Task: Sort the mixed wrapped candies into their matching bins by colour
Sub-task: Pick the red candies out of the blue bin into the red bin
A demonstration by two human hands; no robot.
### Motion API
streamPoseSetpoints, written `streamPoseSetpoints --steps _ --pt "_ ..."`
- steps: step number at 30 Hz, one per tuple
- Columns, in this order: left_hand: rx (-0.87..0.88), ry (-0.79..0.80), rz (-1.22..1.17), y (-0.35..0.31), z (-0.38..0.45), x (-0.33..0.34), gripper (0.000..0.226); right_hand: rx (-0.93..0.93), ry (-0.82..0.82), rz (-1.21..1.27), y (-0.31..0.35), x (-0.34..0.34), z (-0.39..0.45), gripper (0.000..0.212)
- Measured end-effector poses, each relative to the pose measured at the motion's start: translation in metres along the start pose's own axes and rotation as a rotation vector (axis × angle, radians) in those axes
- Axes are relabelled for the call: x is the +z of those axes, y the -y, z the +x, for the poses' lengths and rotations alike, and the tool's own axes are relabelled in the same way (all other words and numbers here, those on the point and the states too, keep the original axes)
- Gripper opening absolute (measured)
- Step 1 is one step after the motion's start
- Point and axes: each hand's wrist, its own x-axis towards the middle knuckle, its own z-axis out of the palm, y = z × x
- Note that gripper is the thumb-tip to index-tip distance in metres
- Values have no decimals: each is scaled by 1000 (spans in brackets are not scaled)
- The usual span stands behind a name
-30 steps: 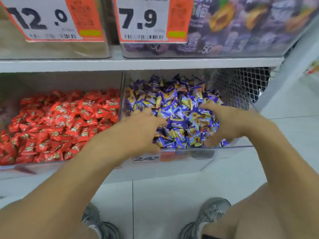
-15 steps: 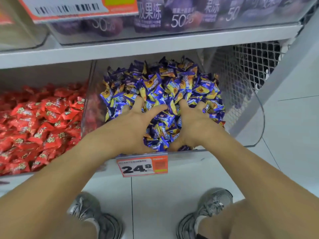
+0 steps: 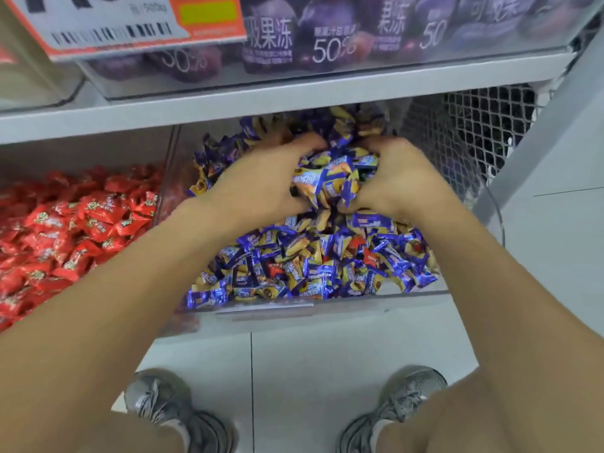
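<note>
A clear bin (image 3: 327, 305) holds a heap of blue-and-yellow wrapped candies (image 3: 313, 263). Both my hands are deep in it, fingers curled, gathering a mound of blue candies (image 3: 330, 181) between them. My left hand (image 3: 261, 178) cups the mound from the left, my right hand (image 3: 398, 178) from the right. A few red-wrapped candies (image 3: 358, 245) show among the blue ones near the front. The bin of red candies (image 3: 75, 230) lies to the left, behind a clear divider.
A white shelf edge (image 3: 294, 96) runs just above the bins, with purple jelly packs (image 3: 327, 31) and an orange price tag (image 3: 130, 27) on it. A wire mesh panel (image 3: 483, 132) closes the right side. Below are white floor tiles and my grey shoes (image 3: 176, 410).
Both hands pushed further back into the blue bin and curled inward, scooping a mound of candies up between them. The view moved closer and tilted down.
</note>
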Motion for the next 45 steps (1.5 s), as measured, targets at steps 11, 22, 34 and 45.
streamPoseSetpoints --steps 11,22,34,45 --pt "47 70 210 -1 -4 -14 97 -233 -2 -146 -21 -37 -8 84" --pt "-45 -18 253 -13 -45 -10 34 -192 30 -224 -21 -26 -41 34" --pt "-9 300 196 -5 -55 14 52 -296 -3 -359 -51 6 -16 42" --pt "39 173 117 5 -66 3 44 -433 -49 -168 -54 -3 -32 31"
